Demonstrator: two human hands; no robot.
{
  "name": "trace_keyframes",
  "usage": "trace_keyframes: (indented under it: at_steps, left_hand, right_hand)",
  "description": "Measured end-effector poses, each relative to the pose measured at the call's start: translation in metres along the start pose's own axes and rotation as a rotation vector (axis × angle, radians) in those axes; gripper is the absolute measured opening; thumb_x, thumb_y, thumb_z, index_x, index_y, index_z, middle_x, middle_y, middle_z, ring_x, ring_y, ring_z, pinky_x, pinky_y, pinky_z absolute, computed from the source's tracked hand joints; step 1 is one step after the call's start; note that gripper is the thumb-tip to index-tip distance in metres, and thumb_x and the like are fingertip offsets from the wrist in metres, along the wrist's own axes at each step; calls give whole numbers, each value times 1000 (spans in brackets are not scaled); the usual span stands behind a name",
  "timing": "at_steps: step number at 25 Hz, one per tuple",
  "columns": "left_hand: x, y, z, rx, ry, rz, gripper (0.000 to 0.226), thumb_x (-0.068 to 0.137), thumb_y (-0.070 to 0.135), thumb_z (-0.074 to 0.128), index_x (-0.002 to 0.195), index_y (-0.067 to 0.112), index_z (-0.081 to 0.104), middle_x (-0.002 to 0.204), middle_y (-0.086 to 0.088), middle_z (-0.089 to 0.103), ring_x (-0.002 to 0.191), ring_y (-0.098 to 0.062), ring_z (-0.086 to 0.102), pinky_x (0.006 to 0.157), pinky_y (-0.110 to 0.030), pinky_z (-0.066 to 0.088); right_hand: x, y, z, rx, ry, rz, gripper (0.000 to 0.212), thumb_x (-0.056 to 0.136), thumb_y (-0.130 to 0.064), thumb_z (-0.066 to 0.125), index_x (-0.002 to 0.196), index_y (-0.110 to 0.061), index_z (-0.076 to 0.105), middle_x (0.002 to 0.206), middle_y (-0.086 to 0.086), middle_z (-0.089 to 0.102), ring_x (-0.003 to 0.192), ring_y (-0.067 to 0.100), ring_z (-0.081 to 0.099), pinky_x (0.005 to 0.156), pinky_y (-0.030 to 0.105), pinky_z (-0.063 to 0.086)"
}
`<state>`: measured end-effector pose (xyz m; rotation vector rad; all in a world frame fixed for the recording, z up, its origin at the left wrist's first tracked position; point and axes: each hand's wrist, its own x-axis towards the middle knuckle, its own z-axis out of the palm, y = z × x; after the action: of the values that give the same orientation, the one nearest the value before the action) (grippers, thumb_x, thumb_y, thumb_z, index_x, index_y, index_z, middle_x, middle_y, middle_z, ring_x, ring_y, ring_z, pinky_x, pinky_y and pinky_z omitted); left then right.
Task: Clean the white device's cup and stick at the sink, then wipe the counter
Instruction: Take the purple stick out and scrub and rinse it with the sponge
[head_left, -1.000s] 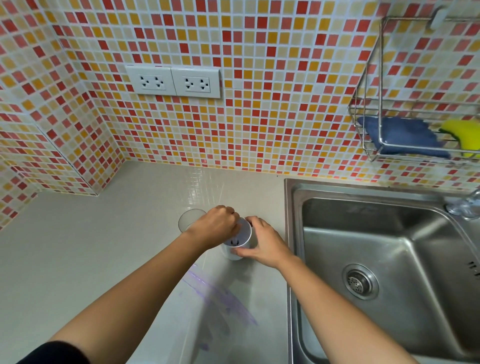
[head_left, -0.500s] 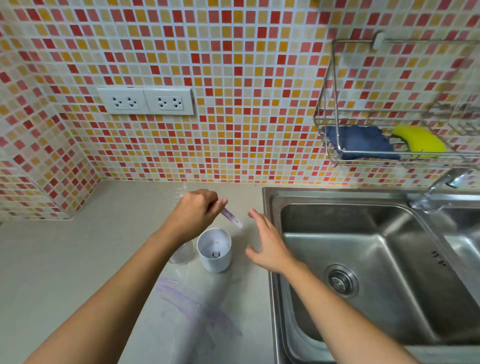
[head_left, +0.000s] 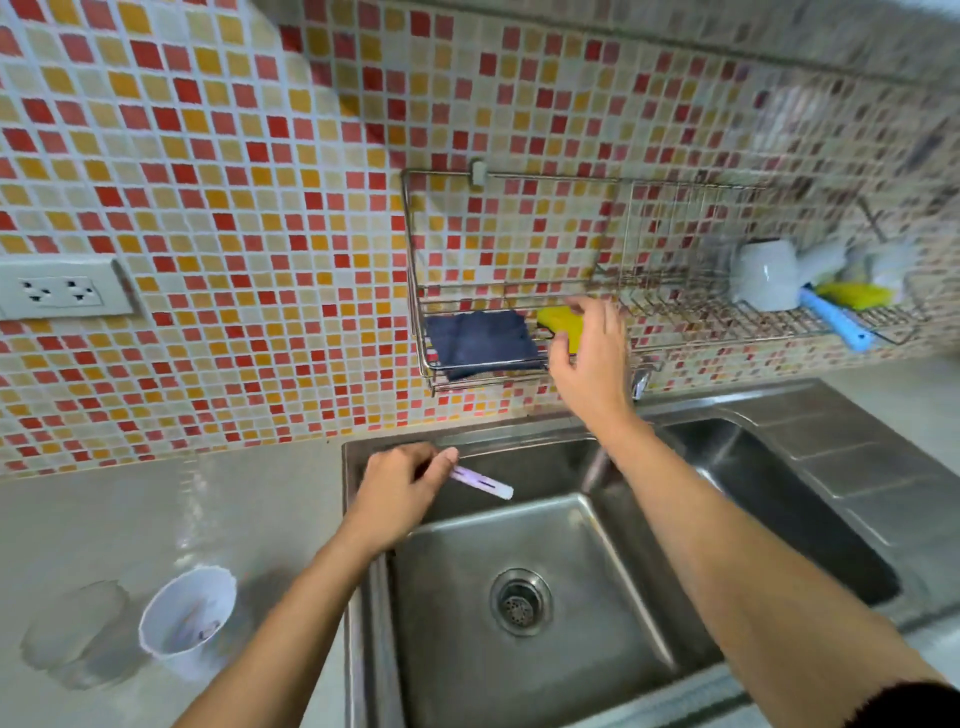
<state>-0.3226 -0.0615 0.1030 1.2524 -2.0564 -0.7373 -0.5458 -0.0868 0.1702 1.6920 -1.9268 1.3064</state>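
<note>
**Reaching for the sponge with the stick held over the basin**

The left hand (head_left: 400, 488) holds the stick (head_left: 483, 482) over the rear left corner of the sink (head_left: 467, 649). Its grip is clamped on one end, and the pale, purple-tinged free end points right, clear of the steel. The right hand (head_left: 592, 358) is raised to the wire rack (head_left: 415, 291) on the tiled wall. Its grip is apart, with the fingers (head_left: 589, 306) spread over the yellow sponge (head_left: 558, 321) and the thumb below it. Motion blur hides whether skin touches the sponge. A folded blue cloth (head_left: 480, 343) lies just beside the sponge on the same shelf. The white cup (head_left: 187, 621) stands upright on the table (head_left: 156, 509), well left of the sink, with purple residue inside and a clear cup-shaped piece (head_left: 78, 634) just beside it.

The step in hand appears to be fetching the sponge, so washing has barely begun.

- The sponge is best taken across its narrow sides and lifted up over the rack's front wire, so that the cloth is not dragged out with it.
- The stick should remain above the basin so that any drips fall towards the drain (head_left: 519, 601), not onto the table.
- The tap (head_left: 641, 382) sits mostly hidden behind the right wrist, and that hand will probably have to open it.
- A wet, thin stick is likely to be slippery, so a firm pinch near its end is advisable.
</note>
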Motion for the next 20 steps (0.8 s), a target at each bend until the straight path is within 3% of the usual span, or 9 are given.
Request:
trace_keyframes:
  at_steps: [2,5,7,10,12,15,17,20]
  left_hand:
    - [10,16,19,-16,57,-18,37,93,40,49,65,18,61,61,-4,62,60,-15,57,55,-18,38]
    - [19,37,44,6,150,-44,40,93,41,49,62,17,57,60,-2,60,59,-10,54,56,-15,36]
    - [22,50,58,16,218,-58,44,93,41,50,60,12,54,57,-6,57,58,-16,52,56,-21,36]
    - [25,62,72,-79,269,-132,47,90,48,49,58,13,49,53,-1,48,54,-14,44,56,-31,35]
    - [26,67,80,-206,300,-191,47,87,50,50,63,10,52,54,3,47,54,-10,42,56,-30,35]
    - [27,78,96,-509,390,-302,35,92,29,57,62,12,60,51,7,54,51,-5,46,57,-27,39]
    - [29,87,107,-698,396,-362,36,91,17,59,55,16,61,51,5,54,51,-9,47,55,-26,37]
    - [27,97,121,-846,382,-497,34,89,10,59,55,13,64,53,-4,56,53,-15,48,53,-23,40]
  right_hand:
    - [48,29,8,-139,-222,122,50,86,-21,53,130,-2,42,129,19,46,117,35,45,99,41,38]
    - [90,61,36,-341,-770,282,78,81,-37,63,143,-10,24,147,16,31,129,35,38,101,39,40]
    - [97,72,52,-340,-924,283,89,81,-37,66,147,-10,13,148,16,30,128,35,40,97,37,43]
    - [98,66,50,-289,-847,219,78,87,-24,59,147,-13,10,147,18,29,129,36,37,98,40,41]
    - [96,59,24,-159,-624,128,64,93,-28,49,146,-16,15,144,18,30,127,37,38,96,42,41]
    - [60,60,-27,191,-233,-143,59,96,-34,41,146,-15,17,133,16,33,108,25,46,80,32,43]
    - [6,68,-55,372,-249,-252,60,96,-35,37,148,-14,13,129,9,27,104,12,40,81,20,41]
    - [-61,97,-58,372,-432,-294,63,91,-35,28,147,-15,8,125,0,19,110,14,36,96,25,34]
